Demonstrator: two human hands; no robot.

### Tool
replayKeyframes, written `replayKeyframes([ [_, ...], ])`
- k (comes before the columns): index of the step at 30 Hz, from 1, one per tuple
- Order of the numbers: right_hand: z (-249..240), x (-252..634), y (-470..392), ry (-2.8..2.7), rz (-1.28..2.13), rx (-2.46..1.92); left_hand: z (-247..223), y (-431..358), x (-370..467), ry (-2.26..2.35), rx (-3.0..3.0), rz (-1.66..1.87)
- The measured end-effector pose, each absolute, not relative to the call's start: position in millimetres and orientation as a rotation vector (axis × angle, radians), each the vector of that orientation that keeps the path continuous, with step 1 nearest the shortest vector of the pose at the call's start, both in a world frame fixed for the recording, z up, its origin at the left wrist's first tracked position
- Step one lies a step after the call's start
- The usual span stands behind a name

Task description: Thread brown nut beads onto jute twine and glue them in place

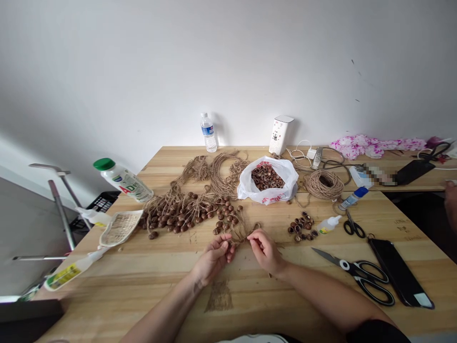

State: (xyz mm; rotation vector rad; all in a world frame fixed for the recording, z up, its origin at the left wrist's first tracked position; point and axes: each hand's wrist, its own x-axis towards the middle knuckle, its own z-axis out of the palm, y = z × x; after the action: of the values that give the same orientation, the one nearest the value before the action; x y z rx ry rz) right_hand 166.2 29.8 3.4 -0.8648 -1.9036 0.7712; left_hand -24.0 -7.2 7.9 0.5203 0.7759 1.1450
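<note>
Two hands (216, 255) on twine (240, 238).

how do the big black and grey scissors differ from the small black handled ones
The large black-and-grey metal scissors look clearly bigger than the small black-handled metal scissors. The large pair has black finger loops with pale grey trim; the small pair's look plain black. The large pair's blades point mostly left, while the small pair's point towards the back wall. Both lie untouched on the light wooden table.
</note>
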Motion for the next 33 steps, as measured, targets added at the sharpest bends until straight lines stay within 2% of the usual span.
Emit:
replayKeyframes([
  [3,10.6,170.1,32.9,-1.875,0.67,-0.807,9.3,-7.1,-27.2,0.908,0.685,1.14],
  [7,18.2,172.7,45.6,-2.169,0.415,-0.751,14.4,-6.2,-36.2,1.044,0.892,1.023],
  [13,7.7,174.9,67.4,-2.408,0.194,-0.949,20.7,-4.7,-48.4,1.354,1.259,1.01],
  [19,-1.2,181.2,79.2,-2.411,0.151,-1.042,10.1,-0.7,-47.6,1.536,1.717,1.05],
  [23,-5.4,176.5,81.3,-2.358,0.138,-1.13,-3.5,1.9,-47.5,1.675,1.909,0.963],
  [26,-5.5,173.1,82.2,-2.307,0.131,-1.203,-10.7,4.5,-49.4,1.761,1.986,1.026],
  [33,42.0,218.3,79.1,-2.278,0.169,-1.331,-2.2,5.1,-54.3,1.884,1.736,1.337],
])
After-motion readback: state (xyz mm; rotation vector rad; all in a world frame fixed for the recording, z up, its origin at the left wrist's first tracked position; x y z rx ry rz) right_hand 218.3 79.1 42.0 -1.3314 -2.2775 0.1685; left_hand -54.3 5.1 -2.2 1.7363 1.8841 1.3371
